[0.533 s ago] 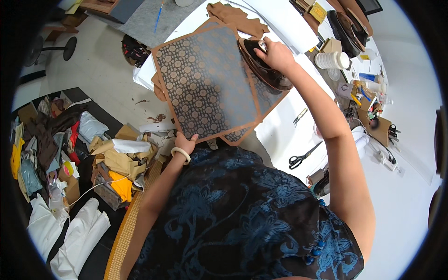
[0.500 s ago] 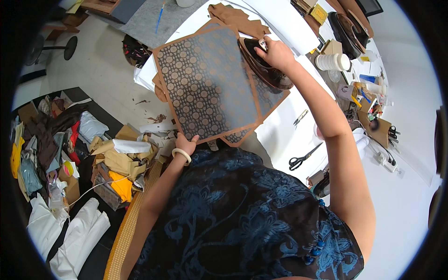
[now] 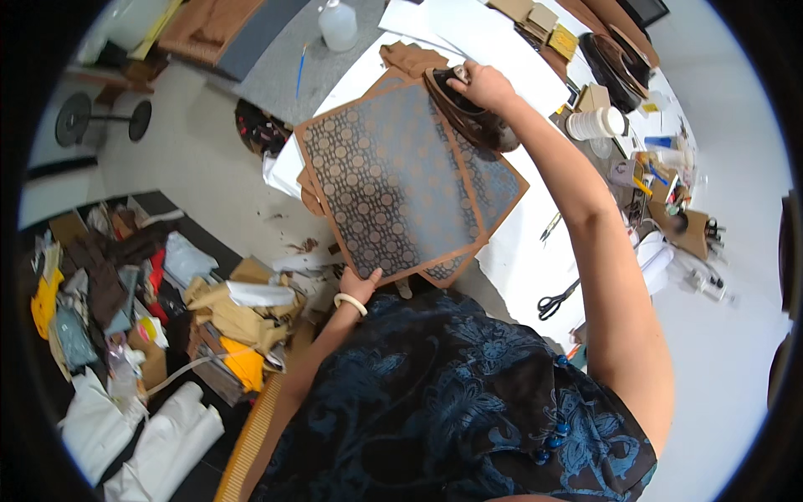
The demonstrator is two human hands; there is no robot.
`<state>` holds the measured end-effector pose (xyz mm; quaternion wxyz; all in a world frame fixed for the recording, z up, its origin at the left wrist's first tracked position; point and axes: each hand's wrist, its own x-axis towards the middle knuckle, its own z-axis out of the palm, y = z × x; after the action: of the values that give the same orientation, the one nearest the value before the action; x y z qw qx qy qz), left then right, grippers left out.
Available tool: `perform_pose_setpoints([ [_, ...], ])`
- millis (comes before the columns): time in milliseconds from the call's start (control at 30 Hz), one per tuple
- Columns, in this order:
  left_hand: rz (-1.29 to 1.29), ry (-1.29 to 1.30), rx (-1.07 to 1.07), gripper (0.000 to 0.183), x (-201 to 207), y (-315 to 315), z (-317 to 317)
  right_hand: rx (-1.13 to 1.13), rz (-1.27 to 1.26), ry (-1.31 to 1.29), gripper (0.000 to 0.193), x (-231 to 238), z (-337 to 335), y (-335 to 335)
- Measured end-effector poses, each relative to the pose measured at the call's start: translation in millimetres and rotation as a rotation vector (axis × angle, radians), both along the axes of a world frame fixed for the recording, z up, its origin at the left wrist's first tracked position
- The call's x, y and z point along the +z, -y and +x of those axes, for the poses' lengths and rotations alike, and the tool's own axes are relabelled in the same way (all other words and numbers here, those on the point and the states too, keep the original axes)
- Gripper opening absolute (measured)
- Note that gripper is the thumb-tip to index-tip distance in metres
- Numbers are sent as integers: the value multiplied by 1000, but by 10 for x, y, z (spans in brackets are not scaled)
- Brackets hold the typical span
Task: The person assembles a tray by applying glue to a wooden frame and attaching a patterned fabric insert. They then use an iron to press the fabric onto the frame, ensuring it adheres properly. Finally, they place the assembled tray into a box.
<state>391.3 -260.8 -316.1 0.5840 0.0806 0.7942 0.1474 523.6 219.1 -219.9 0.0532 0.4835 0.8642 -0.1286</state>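
Note:
In my right hand (image 3: 487,86) is the handle of a dark clothes iron (image 3: 478,124). The iron rests at the far right edge of a dark patterned fabric panel (image 3: 372,180) with brown borders and round motifs. My left hand (image 3: 361,284) pinches the panel's near edge by its left corner, thumb on top, a pale bangle on the wrist. Under that panel lies another patterned piece (image 3: 495,186), showing at the right and near side. Plain brown fabric (image 3: 410,58) is bunched just past the iron's tip.
A white table (image 3: 523,251) bears black scissors (image 3: 559,301) and small snips (image 3: 549,227). A white thread spool (image 3: 595,124) stands at the right, with another dark iron (image 3: 615,71) beyond it. To the left are heaped fabric scraps (image 3: 234,309). A translucent bottle (image 3: 338,25) stands on a grey surface.
The whole view has shifted, so the panel sits lower and farther right. Against the panel, the iron in my right hand has slid toward the far edge. My left hand keeps its corner.

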Motion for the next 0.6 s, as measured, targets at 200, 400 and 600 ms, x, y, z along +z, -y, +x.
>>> perform_pose_setpoints([
  [200, 101, 118, 421, 104, -204, -191, -283, -381, 127, -396, 57, 527, 1315, 1025],
  [400, 256, 550, 439, 69, -704, -130, -545, -817, 88, -548, 40, 1306, 3086, 3044],
  [600, 211, 396, 495, 81, -489, -158, -460, -1344, 364, -490, 52, 1458, 4949, 4516],
])
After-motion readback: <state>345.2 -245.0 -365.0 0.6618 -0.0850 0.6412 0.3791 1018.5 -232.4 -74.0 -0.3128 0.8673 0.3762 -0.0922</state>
